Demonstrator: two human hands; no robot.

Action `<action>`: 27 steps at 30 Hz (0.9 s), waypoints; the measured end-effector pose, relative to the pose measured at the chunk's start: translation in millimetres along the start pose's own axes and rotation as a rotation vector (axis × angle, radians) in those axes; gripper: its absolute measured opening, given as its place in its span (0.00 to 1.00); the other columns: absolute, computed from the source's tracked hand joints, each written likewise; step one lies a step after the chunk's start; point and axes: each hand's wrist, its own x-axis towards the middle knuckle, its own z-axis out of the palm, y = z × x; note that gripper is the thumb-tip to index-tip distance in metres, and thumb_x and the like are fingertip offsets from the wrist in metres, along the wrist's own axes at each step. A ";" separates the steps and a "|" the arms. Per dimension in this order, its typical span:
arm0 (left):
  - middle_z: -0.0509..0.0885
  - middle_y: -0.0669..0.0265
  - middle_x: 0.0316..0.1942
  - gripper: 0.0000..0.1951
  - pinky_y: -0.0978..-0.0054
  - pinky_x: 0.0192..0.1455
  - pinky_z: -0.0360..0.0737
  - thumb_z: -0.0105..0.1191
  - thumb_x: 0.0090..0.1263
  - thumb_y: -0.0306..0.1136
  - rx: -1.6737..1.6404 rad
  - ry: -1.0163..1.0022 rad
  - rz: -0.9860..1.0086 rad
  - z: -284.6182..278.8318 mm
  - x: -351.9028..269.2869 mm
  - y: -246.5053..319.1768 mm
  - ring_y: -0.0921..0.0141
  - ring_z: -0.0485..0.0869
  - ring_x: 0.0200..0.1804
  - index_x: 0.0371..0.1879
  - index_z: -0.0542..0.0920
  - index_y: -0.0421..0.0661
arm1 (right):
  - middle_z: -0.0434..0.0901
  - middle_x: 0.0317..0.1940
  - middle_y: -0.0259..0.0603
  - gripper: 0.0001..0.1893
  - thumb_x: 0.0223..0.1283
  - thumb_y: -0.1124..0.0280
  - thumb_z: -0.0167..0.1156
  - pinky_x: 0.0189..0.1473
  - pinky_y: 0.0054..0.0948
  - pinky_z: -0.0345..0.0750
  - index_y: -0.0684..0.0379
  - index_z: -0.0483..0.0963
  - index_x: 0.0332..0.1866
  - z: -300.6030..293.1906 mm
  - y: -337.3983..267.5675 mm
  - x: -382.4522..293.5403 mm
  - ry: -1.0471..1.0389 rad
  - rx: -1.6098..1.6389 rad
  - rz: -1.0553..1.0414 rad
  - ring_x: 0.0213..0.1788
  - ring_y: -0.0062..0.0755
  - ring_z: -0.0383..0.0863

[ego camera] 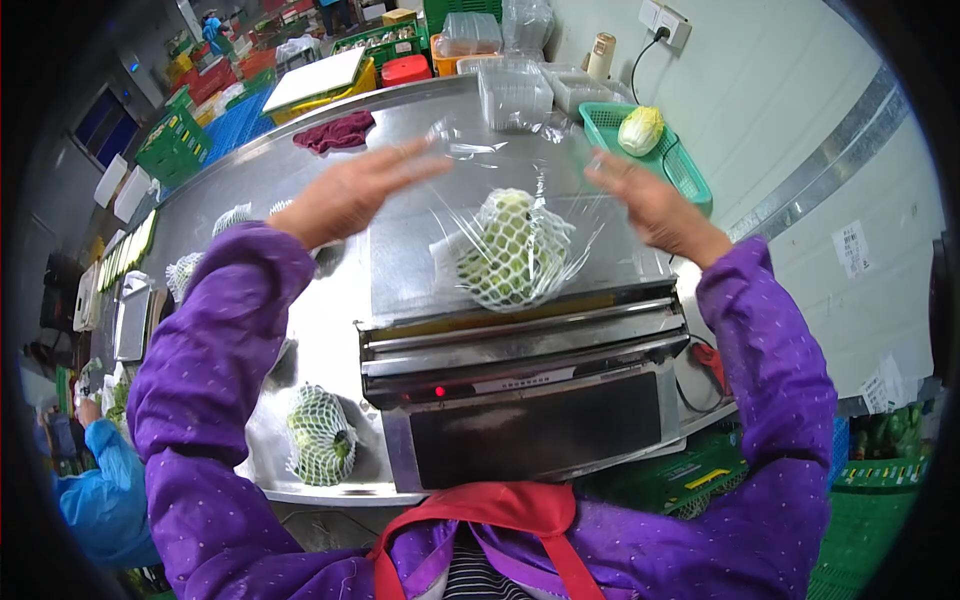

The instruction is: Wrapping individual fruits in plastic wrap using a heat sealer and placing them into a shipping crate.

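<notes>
A green vegetable in a white foam net [514,251] lies behind a film wrapping machine [525,360], with clear plastic film [480,148] stretched over and behind it. My left hand [367,184] is up at the left of the film, blurred, its fingertips at the film's edge. At the film's right side my right hand [649,199] is raised, its fingers bent together on the film's corner. Whether the left fingers pinch the film is not clear. Another netted green vegetable [322,435] rests on the metal table left of the machine; more netted ones are partly hidden by my left arm.
A green basket [694,176] with a napa cabbage [641,130] stands at the right wall. Clear plastic trays [514,94] are stacked at the table's back. A dark red cloth [335,133] lies back left. A person in blue [105,495] is at lower left.
</notes>
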 end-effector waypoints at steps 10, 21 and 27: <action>0.67 0.52 0.64 0.43 0.68 0.63 0.70 0.65 0.55 0.33 -1.154 -0.111 -0.282 129.9 6.0 42.6 0.59 0.71 0.63 0.69 0.55 0.45 | 0.67 0.61 0.52 0.43 0.40 0.69 0.70 0.61 0.37 0.70 0.61 0.59 0.66 113.8 -1.7 -14.7 -0.071 0.412 -0.001 0.61 0.49 0.70; 0.83 0.62 0.29 0.19 0.72 0.34 0.79 0.66 0.50 0.34 -0.907 0.052 -0.072 100.6 -31.4 89.2 0.65 0.84 0.29 0.40 0.79 0.40 | 0.77 0.45 0.54 0.32 0.42 0.67 0.68 0.50 0.40 0.74 0.65 0.67 0.56 66.3 -69.8 -34.8 -0.144 0.628 -0.076 0.47 0.53 0.77; 0.83 0.58 0.45 0.30 0.68 0.46 0.79 0.62 0.56 0.52 -1.632 -0.294 -0.488 68.1 -106.1 223.0 0.64 0.84 0.41 0.53 0.76 0.45 | 0.79 0.40 0.54 0.22 0.56 0.61 0.60 0.44 0.38 0.78 0.67 0.71 0.50 0.2 -163.1 -95.5 -0.686 1.084 0.262 0.40 0.50 0.81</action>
